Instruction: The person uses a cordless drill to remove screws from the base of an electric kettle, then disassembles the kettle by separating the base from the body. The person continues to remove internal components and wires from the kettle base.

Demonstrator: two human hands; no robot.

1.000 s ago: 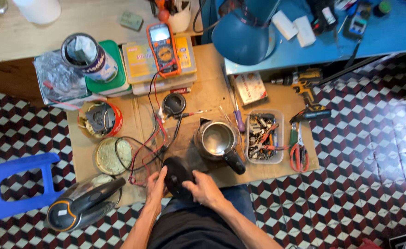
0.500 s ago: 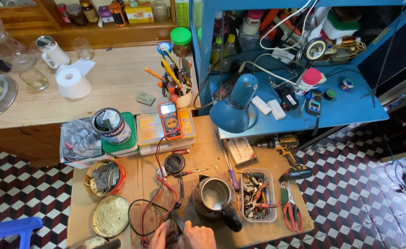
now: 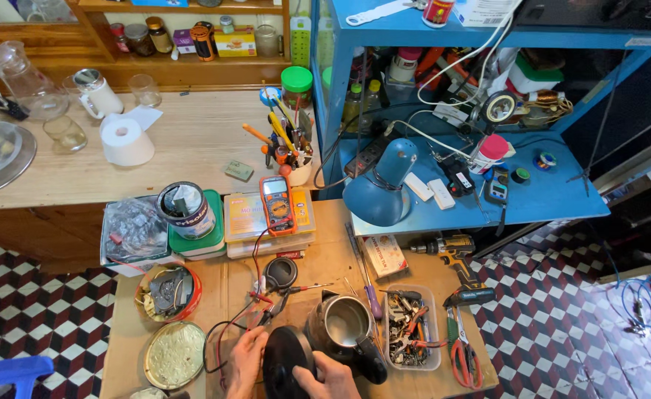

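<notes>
Left hand and right hand both clasped on round black plastic kettle base, at bottom edge of view. Steel electric kettle just right of grip. Red and black test leads just above left hand.

Both hands and black base cut off below.
</notes>
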